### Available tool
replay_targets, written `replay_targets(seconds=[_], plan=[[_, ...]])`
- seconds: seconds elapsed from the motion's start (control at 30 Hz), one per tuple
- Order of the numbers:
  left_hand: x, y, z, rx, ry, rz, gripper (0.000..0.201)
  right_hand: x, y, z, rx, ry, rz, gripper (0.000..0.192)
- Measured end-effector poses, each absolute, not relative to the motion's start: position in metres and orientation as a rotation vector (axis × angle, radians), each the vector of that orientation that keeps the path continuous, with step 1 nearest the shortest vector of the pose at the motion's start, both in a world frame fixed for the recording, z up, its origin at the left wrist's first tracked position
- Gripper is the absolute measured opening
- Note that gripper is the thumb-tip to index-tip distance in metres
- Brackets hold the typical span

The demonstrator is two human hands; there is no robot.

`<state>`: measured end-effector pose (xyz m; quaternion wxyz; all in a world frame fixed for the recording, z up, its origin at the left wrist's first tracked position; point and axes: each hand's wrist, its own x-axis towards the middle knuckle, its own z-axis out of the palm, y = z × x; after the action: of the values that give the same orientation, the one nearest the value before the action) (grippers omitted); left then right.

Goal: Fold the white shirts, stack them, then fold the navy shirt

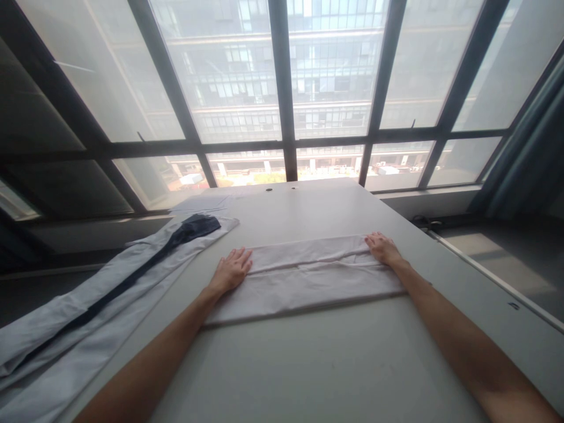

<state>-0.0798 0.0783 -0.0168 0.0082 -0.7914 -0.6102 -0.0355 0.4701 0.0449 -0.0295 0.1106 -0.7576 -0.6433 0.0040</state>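
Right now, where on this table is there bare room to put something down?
The widest bare stretch of the table lies between the two forearms, nearer than the folded white cloth. Another runs beyond the cloth toward the window. The left edge is crowded by long pale garments. The left hand and right hand press the cloth's ends.

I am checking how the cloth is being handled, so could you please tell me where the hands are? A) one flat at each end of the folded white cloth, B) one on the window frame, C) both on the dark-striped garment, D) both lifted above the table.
A: the left hand and right hand lie flat on opposite ends of the folded white cloth.
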Motion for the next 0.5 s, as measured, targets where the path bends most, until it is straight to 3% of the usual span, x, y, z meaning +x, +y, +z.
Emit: replay_targets(seconds=[0.5], plan=[[-0.0783,0.0774,-0.0145,-2.48,-1.916,-0.098,0.059,0.4712,0.0457,-0.031,-2.207,-1.888,0.001,0.05]])
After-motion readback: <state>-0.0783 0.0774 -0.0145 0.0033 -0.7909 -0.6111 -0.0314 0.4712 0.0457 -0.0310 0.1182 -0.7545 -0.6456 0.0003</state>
